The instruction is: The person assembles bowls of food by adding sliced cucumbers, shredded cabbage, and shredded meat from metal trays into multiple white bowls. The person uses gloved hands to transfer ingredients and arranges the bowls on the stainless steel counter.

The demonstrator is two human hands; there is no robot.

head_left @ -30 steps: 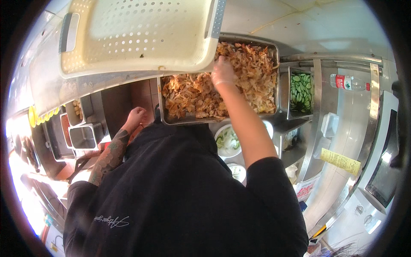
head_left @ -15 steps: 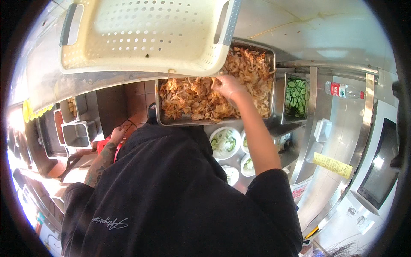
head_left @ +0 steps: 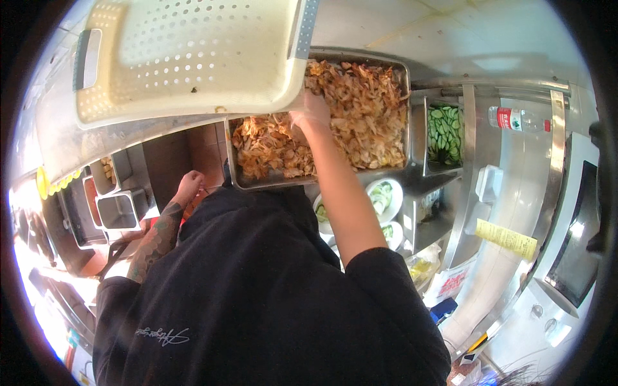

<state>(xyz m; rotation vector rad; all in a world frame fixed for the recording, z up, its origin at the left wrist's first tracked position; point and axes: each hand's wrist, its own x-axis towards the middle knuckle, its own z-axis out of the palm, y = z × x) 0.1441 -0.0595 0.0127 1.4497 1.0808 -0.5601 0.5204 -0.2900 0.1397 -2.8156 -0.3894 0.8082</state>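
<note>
A steel tray (head_left: 233, 168) full of shredded brown meat (head_left: 360, 122) sits on the counter ahead of me. My right hand (head_left: 311, 110) reaches into the meat near the tray's middle, right at the edge of a cream perforated plastic basket (head_left: 187, 58) that overhangs the tray's left part. The fingertips are buried in the meat and partly hidden, so its grip is unclear. My tattooed left forearm comes up on the left; my left hand (head_left: 189, 187) hangs with curled fingers just below the tray's near left corner, with nothing seen in it.
A narrow steel pan of cucumber slices (head_left: 444, 132) stands right of the tray, with a plastic bottle (head_left: 518, 119) beyond it. White bowls of greens (head_left: 383, 196) sit on a lower shelf. Small steel containers (head_left: 119, 209) are at the left. A yellow paper slip (head_left: 505, 238) lies at right.
My right hand has slid left across the meat, toward the basket's edge. My left hand has dropped a little lower and to the left.
</note>
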